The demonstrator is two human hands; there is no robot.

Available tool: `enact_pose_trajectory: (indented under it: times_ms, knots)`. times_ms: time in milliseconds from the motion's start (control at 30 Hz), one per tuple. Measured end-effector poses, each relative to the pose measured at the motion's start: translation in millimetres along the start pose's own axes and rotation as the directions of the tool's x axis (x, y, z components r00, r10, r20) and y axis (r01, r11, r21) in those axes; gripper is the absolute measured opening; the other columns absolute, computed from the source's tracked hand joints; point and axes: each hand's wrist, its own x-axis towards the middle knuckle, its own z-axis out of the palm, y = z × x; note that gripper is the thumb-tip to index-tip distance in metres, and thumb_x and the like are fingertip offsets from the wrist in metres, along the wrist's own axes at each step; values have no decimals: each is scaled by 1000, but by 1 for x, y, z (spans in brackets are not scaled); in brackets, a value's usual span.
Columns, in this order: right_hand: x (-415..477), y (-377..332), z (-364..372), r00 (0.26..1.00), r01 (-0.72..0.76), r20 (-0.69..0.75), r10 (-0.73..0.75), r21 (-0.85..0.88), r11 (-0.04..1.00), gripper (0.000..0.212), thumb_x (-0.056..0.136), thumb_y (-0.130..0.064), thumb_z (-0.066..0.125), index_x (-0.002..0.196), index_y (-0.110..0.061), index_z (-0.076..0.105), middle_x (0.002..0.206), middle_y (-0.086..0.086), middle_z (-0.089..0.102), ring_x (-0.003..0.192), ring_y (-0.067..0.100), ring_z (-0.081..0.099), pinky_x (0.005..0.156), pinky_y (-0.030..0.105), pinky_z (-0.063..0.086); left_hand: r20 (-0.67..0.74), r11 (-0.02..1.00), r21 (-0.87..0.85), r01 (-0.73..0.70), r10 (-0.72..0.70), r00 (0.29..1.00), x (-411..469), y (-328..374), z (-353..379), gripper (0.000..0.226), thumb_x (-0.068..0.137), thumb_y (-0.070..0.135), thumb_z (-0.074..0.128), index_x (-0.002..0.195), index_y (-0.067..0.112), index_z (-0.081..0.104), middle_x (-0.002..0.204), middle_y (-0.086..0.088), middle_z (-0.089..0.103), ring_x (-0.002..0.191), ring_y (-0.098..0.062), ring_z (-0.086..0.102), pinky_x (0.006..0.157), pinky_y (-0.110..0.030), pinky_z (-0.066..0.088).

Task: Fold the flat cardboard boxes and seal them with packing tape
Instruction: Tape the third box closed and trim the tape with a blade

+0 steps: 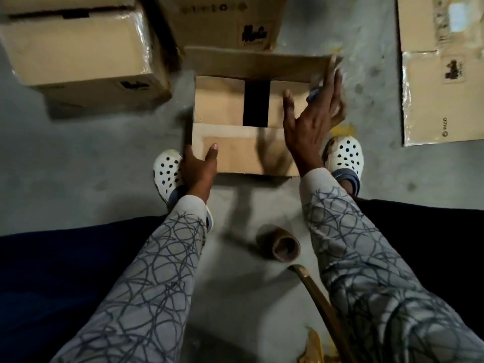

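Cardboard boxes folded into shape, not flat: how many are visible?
3. One open box in the middle, one taped box at top left, one printed box at top centre. Others may lie outside the frame.

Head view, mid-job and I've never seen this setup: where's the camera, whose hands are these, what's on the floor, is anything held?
The camera sits on a person's head, looking down. No machine: two bare hands. The left hand holds the near left corner of a half-folded box on the floor; the right hand is spread open above its right side, holding nothing I can make out. A tape roll lies nearer the person, a taped box stands upper left, flat cardboard lies right.
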Motion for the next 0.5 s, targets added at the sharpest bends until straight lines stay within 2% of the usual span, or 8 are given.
enact_pose_trajectory:
  times_ms: [67, 133, 167, 200, 300, 367, 433, 500]
  knots:
    - [7, 0, 0, 991, 125, 70, -119, -98, 987, 69, 95, -55, 59, 149, -15, 42, 154, 3, 44, 146, 17, 34, 115, 51, 20, -9, 999, 36, -23, 23, 1000, 0, 19, -5, 92, 80, 52, 74, 153, 23, 26, 146, -14, 49, 132, -37, 48, 107, -47, 42]
    - [3, 6, 3, 981, 146, 146, -130, -103, 984, 53, 96, -58, 52, 124, -13, 57, 114, 1, 62, 124, 18, 53, 110, 51, 21, -49, 988, 145, -60, 68, 997, 3, 35, -9, 113, 79, 32, 83, 157, 30, 2, 155, -17, 31, 140, -37, 37, 109, -49, 36]
    - [-1, 12, 5, 982, 125, 152, -109, -100, 987, 47, 96, -58, 51, 109, -14, 56, 97, -2, 57, 110, 21, 56, 106, 49, 23, -60, 975, 201, -100, 114, 992, 5, 43, -12, 121, 75, 28, 86, 157, 34, -4, 156, -17, 27, 140, -37, 35, 108, -49, 36]
    - [-4, 16, 5, 990, 82, 122, -69, -107, 991, 45, 95, -58, 51, 102, -13, 54, 92, -2, 53, 104, 23, 56, 103, 48, 26, -54, 961, 239, -136, 153, 987, 7, 49, -14, 127, 72, 25, 88, 156, 36, -6, 155, -17, 27, 139, -36, 35, 107, -50, 37]
    - [0, 11, -2, 989, -100, -112, 92, -68, 993, 53, 93, -56, 55, 110, -6, 56, 119, 8, 59, 117, 31, 54, 102, 50, 34, -38, 941, 294, -171, 190, 981, 13, 58, -17, 137, 64, 23, 93, 155, 41, -8, 149, -18, 33, 132, -38, 43, 105, -52, 42]
    - [13, 3, -8, 965, -35, -261, 3, -117, 993, 53, 94, -56, 58, 108, -6, 58, 141, 8, 53, 132, 29, 48, 104, 51, 35, -58, 937, 287, -197, 223, 973, 9, 56, -16, 140, 63, 19, 93, 153, 45, -10, 150, -18, 31, 132, -39, 44, 106, -53, 42]
    - [27, -2, -8, 988, 4, -153, -27, -151, 989, 57, 94, -55, 56, 123, -6, 57, 151, 7, 45, 142, 26, 38, 107, 47, 31, -69, 915, 300, -270, 303, 951, -2, 55, -14, 138, 65, 13, 91, 151, 50, -10, 158, -20, 18, 134, -40, 44, 107, -55, 41]
    - [26, 4, 0, 992, 17, 129, 7, -182, 983, 58, 89, -46, 54, 137, -13, 47, 147, 7, 48, 144, 26, 34, 106, 45, 26, -63, 846, 387, -367, 422, 905, -11, 54, -11, 135, 69, 7, 87, 150, 55, -10, 163, -21, 1, 135, -38, 46, 103, -52, 43]
